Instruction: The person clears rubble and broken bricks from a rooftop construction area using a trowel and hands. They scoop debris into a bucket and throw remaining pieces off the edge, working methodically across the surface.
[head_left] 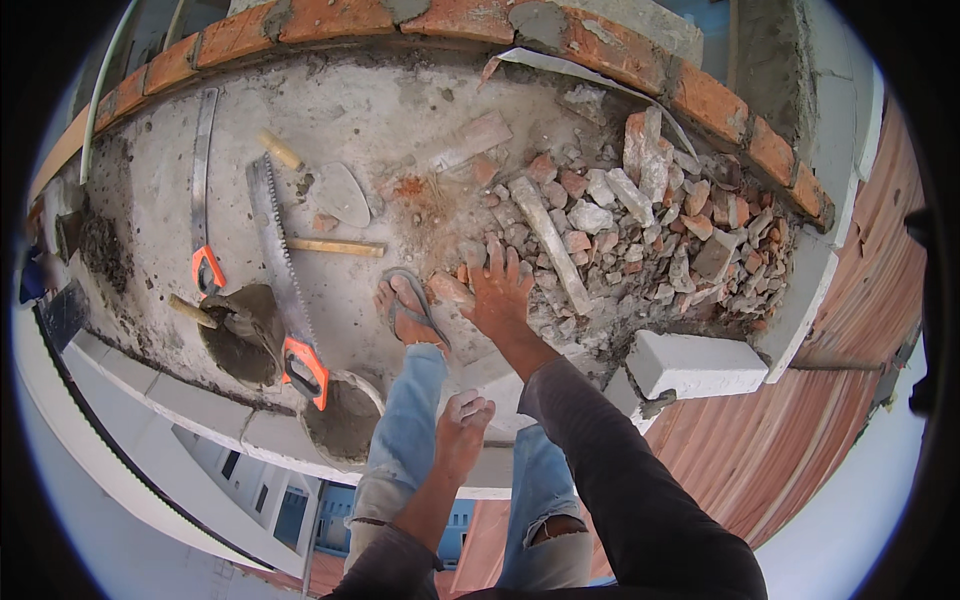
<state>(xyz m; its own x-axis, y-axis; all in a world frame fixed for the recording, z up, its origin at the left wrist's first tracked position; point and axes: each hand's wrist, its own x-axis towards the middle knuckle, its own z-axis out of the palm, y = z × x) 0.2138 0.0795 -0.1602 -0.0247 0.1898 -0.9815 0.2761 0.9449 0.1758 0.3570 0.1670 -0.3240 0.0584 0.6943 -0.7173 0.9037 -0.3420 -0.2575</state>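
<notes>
My right hand [497, 287] reaches down to the left edge of a rubble heap [640, 235], fingers spread and palm down. A reddish brick fragment [450, 290] lies beside its thumb side. Broken brick, grey chips and a long pale strip [550, 243] lie just beyond the fingers. Close to my left knee, my left hand [463, 432] is curled into a loose fist, dusty, with nothing showing in it. My sandalled foot [408, 308] stands on the concrete left of the right hand.
Left are two orange-handled saws [275, 235] [204, 180], a trowel [340, 195], a wooden handle [335, 247] and two mortar containers [240, 335] [342, 415]. A brick course [640, 65] borders the far side. A white block [695, 365] sits at the near right edge, above a reddish corrugated roof [770, 460].
</notes>
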